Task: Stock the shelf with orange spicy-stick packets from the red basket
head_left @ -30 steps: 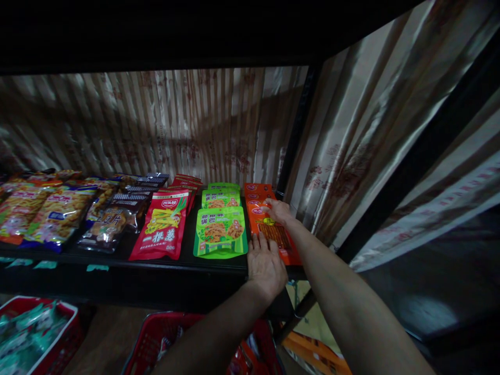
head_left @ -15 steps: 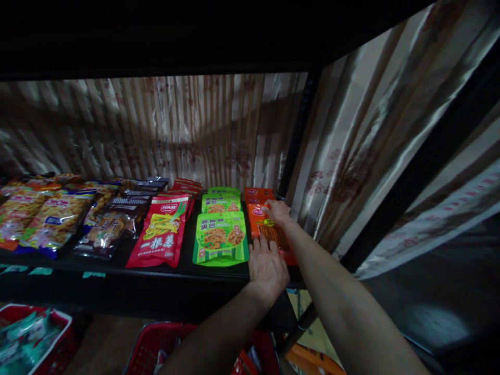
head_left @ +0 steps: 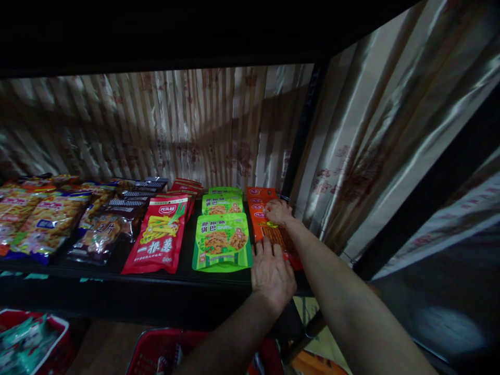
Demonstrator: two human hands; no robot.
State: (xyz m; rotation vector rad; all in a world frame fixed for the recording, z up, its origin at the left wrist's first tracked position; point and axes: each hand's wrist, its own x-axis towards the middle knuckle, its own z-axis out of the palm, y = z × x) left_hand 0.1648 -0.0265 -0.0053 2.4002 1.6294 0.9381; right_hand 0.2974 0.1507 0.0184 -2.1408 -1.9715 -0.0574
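Now pressing down on the orange packets (head_left: 259, 227) with left hand (head_left: 272, 273) nearest and right hand (head_left: 278, 212) beyond it, both flat, fingers open, seemingly steadying the overlapped row; green packets (head_left: 222, 240) just left.

Centre frame: a red packet (head_left: 154, 237) reads "一根葱" in white; the green packet (head_left: 222, 242) beside it carries "锅巴". Logos on the orange packets (head_left: 261, 208), right of them, are illegible.

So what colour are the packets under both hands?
Orange: the packets at the right end of the shelf; seen best in the head view.
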